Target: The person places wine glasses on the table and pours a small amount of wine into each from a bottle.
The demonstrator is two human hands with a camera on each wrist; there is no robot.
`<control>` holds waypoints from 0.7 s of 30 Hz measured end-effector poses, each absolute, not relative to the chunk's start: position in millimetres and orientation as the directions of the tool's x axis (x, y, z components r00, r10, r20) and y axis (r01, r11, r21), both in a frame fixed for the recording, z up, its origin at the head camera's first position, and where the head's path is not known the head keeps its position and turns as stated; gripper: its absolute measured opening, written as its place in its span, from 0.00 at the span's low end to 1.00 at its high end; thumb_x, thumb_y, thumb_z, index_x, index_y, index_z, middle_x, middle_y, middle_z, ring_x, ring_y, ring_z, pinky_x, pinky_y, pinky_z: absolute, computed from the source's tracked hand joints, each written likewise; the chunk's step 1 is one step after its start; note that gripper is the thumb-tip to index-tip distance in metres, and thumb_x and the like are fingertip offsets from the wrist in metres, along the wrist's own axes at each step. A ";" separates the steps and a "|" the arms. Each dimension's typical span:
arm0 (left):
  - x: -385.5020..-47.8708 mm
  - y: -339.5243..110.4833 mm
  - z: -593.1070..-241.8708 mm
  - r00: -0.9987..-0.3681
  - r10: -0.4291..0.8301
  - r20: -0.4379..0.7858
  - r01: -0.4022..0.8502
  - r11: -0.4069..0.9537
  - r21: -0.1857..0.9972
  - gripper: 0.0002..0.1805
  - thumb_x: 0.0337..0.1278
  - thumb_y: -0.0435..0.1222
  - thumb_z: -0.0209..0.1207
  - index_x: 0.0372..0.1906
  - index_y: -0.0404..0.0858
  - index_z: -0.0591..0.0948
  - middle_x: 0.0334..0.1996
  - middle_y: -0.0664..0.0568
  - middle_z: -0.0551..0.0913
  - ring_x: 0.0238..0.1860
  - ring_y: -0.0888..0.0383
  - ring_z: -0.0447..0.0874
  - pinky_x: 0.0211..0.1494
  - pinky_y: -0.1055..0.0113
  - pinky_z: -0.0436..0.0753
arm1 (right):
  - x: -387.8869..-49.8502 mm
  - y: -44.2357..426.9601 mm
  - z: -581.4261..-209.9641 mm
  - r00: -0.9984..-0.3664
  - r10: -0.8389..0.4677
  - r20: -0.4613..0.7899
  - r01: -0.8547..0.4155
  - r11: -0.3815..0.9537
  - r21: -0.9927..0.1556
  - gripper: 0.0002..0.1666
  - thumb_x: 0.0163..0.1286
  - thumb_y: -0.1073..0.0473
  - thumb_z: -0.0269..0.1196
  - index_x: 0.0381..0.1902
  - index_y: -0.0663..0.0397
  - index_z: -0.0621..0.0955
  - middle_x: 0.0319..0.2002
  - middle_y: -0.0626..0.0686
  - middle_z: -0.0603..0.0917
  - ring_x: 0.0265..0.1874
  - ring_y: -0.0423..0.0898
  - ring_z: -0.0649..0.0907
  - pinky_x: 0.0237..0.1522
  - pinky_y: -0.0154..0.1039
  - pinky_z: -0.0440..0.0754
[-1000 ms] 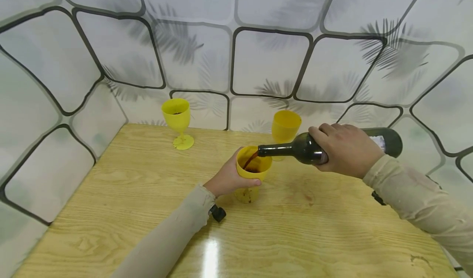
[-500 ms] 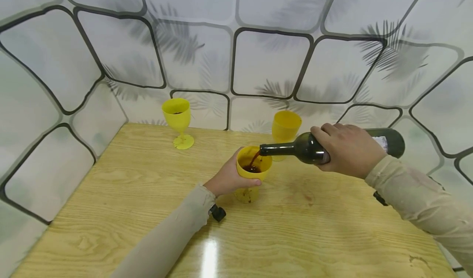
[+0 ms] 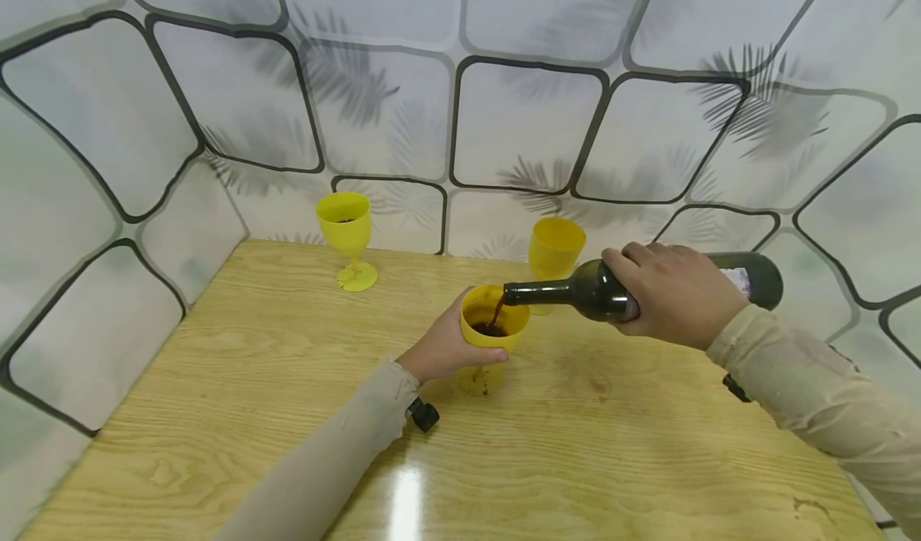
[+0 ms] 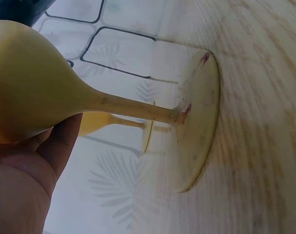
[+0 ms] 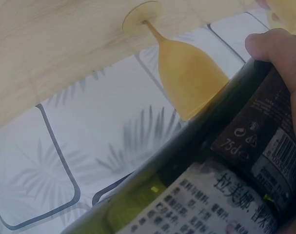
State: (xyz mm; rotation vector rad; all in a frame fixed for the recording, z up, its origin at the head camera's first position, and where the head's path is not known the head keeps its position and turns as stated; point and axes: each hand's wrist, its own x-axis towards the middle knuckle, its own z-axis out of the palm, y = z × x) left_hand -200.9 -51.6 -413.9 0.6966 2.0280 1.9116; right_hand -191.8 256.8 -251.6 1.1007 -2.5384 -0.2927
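Note:
My left hand grips the bowl of a yellow goblet, whose round foot stands on the wooden table in the left wrist view. Dark red liquid lies inside that bowl. From the right, my right hand holds a dark green wine bottle around its body, tipped nearly level. Its mouth is over the goblet's rim, and a thin red stream runs down from it. White and dark labels show on the bottle in the right wrist view. The goblet's stem is mostly hidden in the head view.
A second yellow goblet with dark contents stands at the back left of the table. Another yellow goblet is at the back, behind the bottle neck, its inside not visible. A patterned wall closes off the rear.
Both hands stay nearly in place, the bottle shifting only slightly. The red stream has grown thinner, and the liquid in the goblet's bowl shows more plainly than a second ago.

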 end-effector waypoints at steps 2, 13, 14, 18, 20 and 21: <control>-200.9 -51.7 -413.4 -0.851 0.509 0.127 0.160 0.020 0.987 0.43 0.53 0.37 0.77 0.71 0.50 0.65 0.61 0.51 0.76 0.61 0.53 0.77 0.67 0.55 0.77 | -191.7 256.4 -251.0 -0.635 -0.735 0.239 -0.660 0.677 0.327 0.40 0.41 0.46 0.80 0.46 0.55 0.72 0.29 0.53 0.78 0.24 0.51 0.79 0.29 0.53 0.83; -199.6 -51.4 -412.6 -0.853 0.507 0.127 0.155 0.014 0.988 0.44 0.52 0.35 0.77 0.71 0.51 0.65 0.61 0.51 0.76 0.61 0.53 0.77 0.66 0.54 0.78 | -191.4 253.4 -248.8 -0.644 -0.727 0.236 -0.652 0.684 0.328 0.40 0.41 0.46 0.81 0.46 0.55 0.72 0.30 0.54 0.79 0.24 0.51 0.81 0.29 0.53 0.84; -199.7 -51.2 -412.8 -0.854 0.506 0.124 0.152 0.015 0.988 0.45 0.51 0.35 0.77 0.71 0.51 0.65 0.61 0.51 0.76 0.61 0.53 0.77 0.66 0.54 0.78 | -191.2 253.2 -248.5 -0.645 -0.727 0.238 -0.651 0.685 0.328 0.40 0.42 0.46 0.81 0.47 0.55 0.72 0.30 0.54 0.80 0.24 0.51 0.81 0.29 0.53 0.84; -200.1 -51.3 -413.1 -0.853 0.507 0.121 0.149 0.014 0.989 0.45 0.51 0.36 0.78 0.71 0.52 0.65 0.61 0.52 0.76 0.61 0.53 0.77 0.65 0.54 0.78 | -191.7 251.7 -247.9 -0.635 -0.729 0.253 -0.653 0.683 0.329 0.40 0.42 0.45 0.81 0.47 0.55 0.72 0.30 0.54 0.79 0.24 0.51 0.81 0.29 0.53 0.84; -200.3 -51.4 -413.3 -0.852 0.509 0.123 0.150 0.011 0.989 0.45 0.51 0.37 0.78 0.71 0.52 0.64 0.61 0.52 0.76 0.61 0.53 0.77 0.65 0.54 0.78 | -192.2 251.0 -247.9 -0.627 -0.733 0.263 -0.657 0.679 0.327 0.40 0.41 0.46 0.81 0.47 0.55 0.72 0.30 0.54 0.79 0.24 0.51 0.81 0.28 0.53 0.83; -200.3 -51.5 -413.4 -0.851 0.509 0.126 0.151 0.008 0.988 0.45 0.51 0.37 0.78 0.71 0.52 0.64 0.61 0.51 0.76 0.60 0.53 0.77 0.65 0.54 0.78 | -192.4 250.6 -247.7 -0.624 -0.735 0.267 -0.659 0.678 0.327 0.40 0.41 0.46 0.80 0.46 0.55 0.72 0.30 0.54 0.79 0.24 0.51 0.81 0.28 0.53 0.83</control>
